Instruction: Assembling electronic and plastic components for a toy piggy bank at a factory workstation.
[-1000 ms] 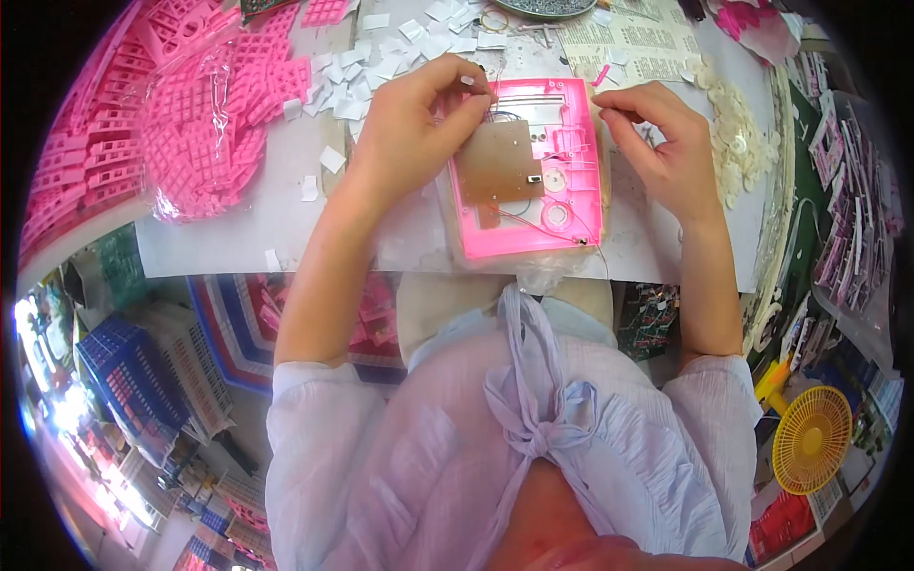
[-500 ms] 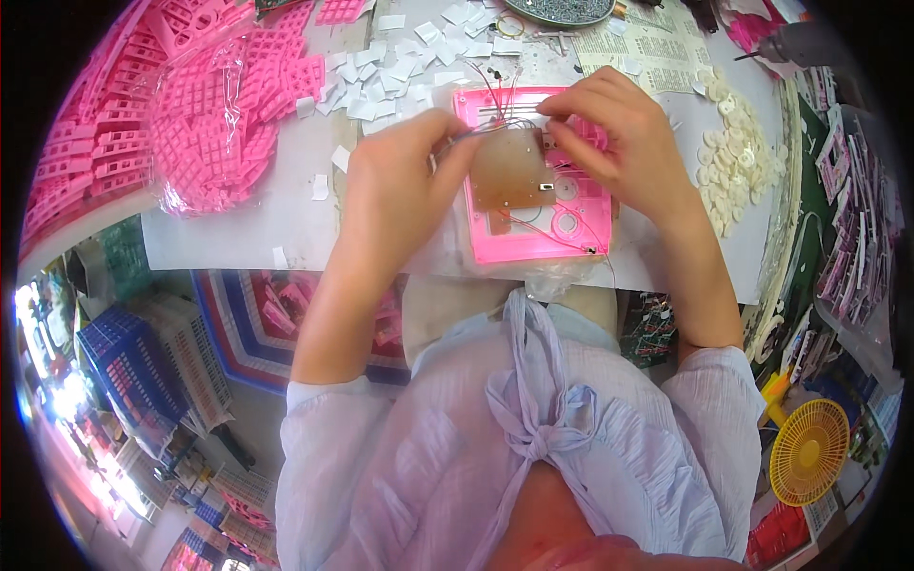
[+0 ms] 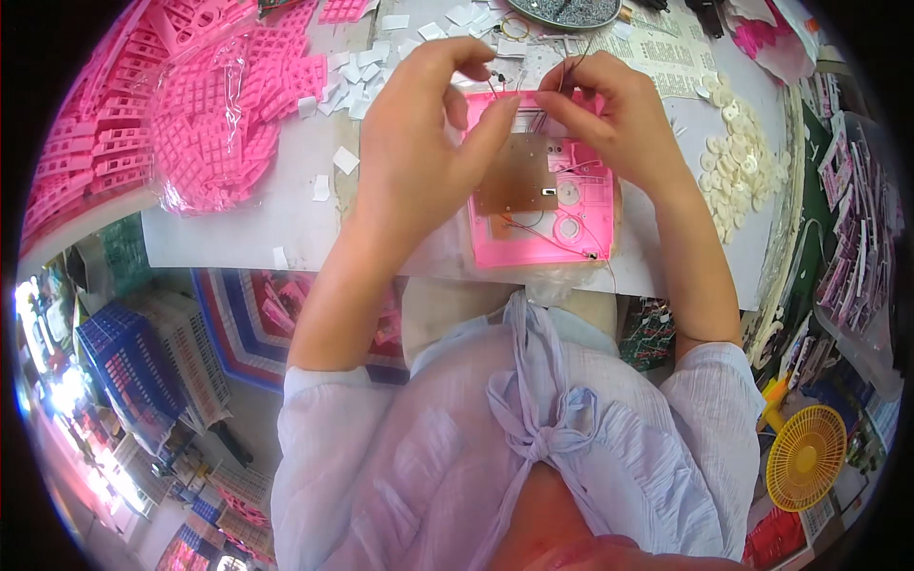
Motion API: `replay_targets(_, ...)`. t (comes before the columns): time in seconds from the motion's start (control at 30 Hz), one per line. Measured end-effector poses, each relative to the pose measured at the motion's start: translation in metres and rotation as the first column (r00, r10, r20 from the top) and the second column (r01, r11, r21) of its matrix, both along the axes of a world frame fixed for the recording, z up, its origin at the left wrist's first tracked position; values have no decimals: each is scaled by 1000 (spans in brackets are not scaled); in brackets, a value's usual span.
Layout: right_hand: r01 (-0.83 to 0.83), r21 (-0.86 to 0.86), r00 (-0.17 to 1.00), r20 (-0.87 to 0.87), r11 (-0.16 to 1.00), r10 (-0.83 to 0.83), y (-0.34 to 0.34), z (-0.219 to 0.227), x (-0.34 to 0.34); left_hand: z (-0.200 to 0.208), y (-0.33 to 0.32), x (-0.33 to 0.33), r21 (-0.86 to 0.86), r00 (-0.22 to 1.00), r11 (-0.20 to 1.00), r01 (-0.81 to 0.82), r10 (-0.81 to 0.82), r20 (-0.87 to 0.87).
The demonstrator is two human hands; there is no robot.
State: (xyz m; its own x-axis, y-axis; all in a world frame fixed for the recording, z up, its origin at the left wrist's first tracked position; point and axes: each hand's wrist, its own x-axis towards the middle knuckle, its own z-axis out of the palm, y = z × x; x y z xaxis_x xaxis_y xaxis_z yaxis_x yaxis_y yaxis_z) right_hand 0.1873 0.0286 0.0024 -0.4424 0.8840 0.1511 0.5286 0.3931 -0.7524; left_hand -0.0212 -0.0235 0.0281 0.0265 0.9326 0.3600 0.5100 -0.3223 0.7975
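Note:
In front of me on the table lies a pink plastic casing (image 3: 490,249), its inner side up. A brown circuit board (image 3: 517,176) sits in it, with thin red and dark wires (image 3: 543,228) running across the lower part. My right hand (image 3: 619,119) pinches thin dark wires (image 3: 568,74) above the casing's upper right. Over the upper left edge, my left hand (image 3: 419,143) has its thumb and forefinger apart, beside a thin red wire. Its remaining fingers are partly hidden, and nothing shows gripped in it.
Small white paper squares (image 3: 367,71) are scattered behind my left hand. Pink parts in a clear bag (image 3: 214,124) lie at the left. White round discs (image 3: 738,157) are heaped at the right. A round dish of small metal pieces (image 3: 562,11) stands at the back.
My left hand has let go of the wires and moved up, its fingers spreading. My right hand has risen slightly and now pulls dark wires upward.

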Motion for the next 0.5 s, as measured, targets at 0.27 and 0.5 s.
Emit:
replay_targets(0.27, -24, -36, 983, -184, 999, 17, -1, -2, 4, -31, -6, 20, -19, 938, 998, 62, -64, -340)
replay_targets(0.5, -29, -66, 977, -211, 997, 14, -2, -3, 10, -37, 0, 20, -114, 929, 992, 52, -90, -359)
